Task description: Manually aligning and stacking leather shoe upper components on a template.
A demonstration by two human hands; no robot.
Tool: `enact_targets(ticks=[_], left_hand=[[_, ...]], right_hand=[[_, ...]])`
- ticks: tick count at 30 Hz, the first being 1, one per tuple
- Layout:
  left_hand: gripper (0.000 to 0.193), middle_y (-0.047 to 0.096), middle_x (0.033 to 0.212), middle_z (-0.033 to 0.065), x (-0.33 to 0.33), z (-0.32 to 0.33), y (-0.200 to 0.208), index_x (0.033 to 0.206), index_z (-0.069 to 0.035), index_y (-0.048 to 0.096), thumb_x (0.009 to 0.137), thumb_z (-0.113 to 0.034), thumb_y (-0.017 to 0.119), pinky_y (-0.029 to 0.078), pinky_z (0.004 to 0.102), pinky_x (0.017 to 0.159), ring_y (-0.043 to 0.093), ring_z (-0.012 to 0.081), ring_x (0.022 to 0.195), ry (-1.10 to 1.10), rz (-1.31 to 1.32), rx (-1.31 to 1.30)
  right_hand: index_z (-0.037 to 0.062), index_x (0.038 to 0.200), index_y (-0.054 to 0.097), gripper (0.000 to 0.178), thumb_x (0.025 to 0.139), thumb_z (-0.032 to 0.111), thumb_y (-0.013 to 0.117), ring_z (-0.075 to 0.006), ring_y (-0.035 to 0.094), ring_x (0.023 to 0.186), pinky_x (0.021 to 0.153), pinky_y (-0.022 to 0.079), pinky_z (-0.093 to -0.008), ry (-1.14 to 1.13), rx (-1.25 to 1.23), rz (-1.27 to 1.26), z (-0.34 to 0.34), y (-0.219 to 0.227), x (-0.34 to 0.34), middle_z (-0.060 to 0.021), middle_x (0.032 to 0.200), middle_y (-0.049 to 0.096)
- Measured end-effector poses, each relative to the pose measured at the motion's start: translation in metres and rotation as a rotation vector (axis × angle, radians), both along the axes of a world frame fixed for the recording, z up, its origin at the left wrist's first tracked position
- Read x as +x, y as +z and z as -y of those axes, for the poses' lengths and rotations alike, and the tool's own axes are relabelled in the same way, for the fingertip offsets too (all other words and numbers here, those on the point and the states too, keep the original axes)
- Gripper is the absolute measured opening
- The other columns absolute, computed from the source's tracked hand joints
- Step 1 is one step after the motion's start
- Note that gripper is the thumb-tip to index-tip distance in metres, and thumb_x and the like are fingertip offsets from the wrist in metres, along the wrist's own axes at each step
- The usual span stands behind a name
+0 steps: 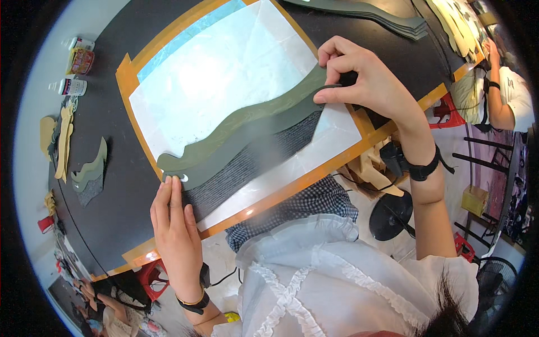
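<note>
A wavy olive-green strip (241, 119) lies across a glowing white panel (208, 84), over a second green layer. Below them shows a dark grey ribbed piece (252, 160), its upper edge covered by the green. My right hand (368, 76) pinches the strip's right end between thumb and fingers, where the green layers part a little. At the other end, my left hand (175, 219) rests with outstretched fingers, its fingertips touching the green edge by a small white mark.
Orange tape (258, 208) borders the panel on a black table (118, 121). More green strips (370, 18) are stacked at the far right. White bottles (72, 86), beige pieces (65, 140) and a smaller green-and-grey piece (90, 173) lie left. Another person (502, 98) works at the right.
</note>
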State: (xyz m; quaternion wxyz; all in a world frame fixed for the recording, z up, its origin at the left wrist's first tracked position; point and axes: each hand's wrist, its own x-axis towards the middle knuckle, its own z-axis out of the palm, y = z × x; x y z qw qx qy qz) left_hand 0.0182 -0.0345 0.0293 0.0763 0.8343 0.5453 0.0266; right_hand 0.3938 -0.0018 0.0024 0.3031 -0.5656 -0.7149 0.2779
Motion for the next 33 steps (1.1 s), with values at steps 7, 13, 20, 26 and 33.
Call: enact_targets(ticks=[7, 13, 20, 26, 33], left_hand=[[0.044, 0.052, 0.135, 0.0155, -0.001, -0.002, 0.0, 0.135, -0.001, 0.052, 0.091, -0.002, 0.057, 0.041, 0.0428, 0.104, 0.051, 0.0339, 0.123, -0.026, 0.018, 0.026], [0.038, 0.053, 0.13, 0.0171, -0.003, -0.006, 0.001, 0.131, -0.002, 0.054, 0.093, -0.003, 0.054, 0.041, 0.0413, 0.102, 0.052, 0.0347, 0.118, -0.042, 0.139, 0.031], [0.033, 0.058, 0.12, 0.0147, 0.013, -0.009, 0.0, 0.121, -0.002, 0.058, 0.089, -0.009, 0.062, 0.039, 0.0467, 0.105, 0.053, 0.0354, 0.113, -0.029, 0.108, 0.191], [0.045, 0.055, 0.122, 0.014, 0.056, -0.001, 0.0, 0.13, -0.003, 0.055, 0.087, -0.014, 0.067, 0.042, 0.0442, 0.1, 0.052, 0.0346, 0.112, -0.156, 0.371, 0.084], [0.048, 0.052, 0.125, 0.0152, 0.059, -0.002, -0.004, 0.131, -0.001, 0.055, 0.088, -0.02, 0.066, 0.044, 0.0436, 0.096, 0.049, 0.0349, 0.112, -0.174, 0.275, 0.022]], right_hand=[[0.0038, 0.079, 0.06, 0.029, 0.074, 0.023, 0.08, -0.0232, 0.053, 0.103, 0.089, 0.043, -0.0336, 0.005, 0.016, 0.043, 0.002, 0.0, -0.004, -0.0077, 0.104, 0.053], [0.0075, 0.107, 0.058, 0.036, 0.075, 0.012, 0.075, -0.0268, 0.054, 0.102, 0.09, 0.045, -0.037, -0.034, 0.191, 0.183, 0.013, 0.01, -0.023, -0.0088, 0.105, 0.053], [0.0012, 0.104, 0.069, 0.026, 0.079, -0.007, 0.063, -0.026, 0.06, 0.093, 0.085, 0.05, -0.0356, 0.065, 0.099, 0.217, 0.028, 0.014, -0.048, -0.0113, 0.098, 0.056], [0.0005, 0.105, 0.068, 0.028, 0.079, -0.008, 0.062, -0.0271, 0.059, 0.094, 0.085, 0.049, -0.036, 0.102, 0.087, 0.208, 0.02, 0.018, -0.048, -0.011, 0.095, 0.056], [-0.0004, 0.123, 0.061, 0.048, 0.075, -0.009, 0.058, -0.0325, 0.059, 0.108, 0.095, 0.048, -0.0399, 0.114, 0.351, 0.213, 0.032, 0.03, -0.095, -0.0168, 0.114, 0.062]])
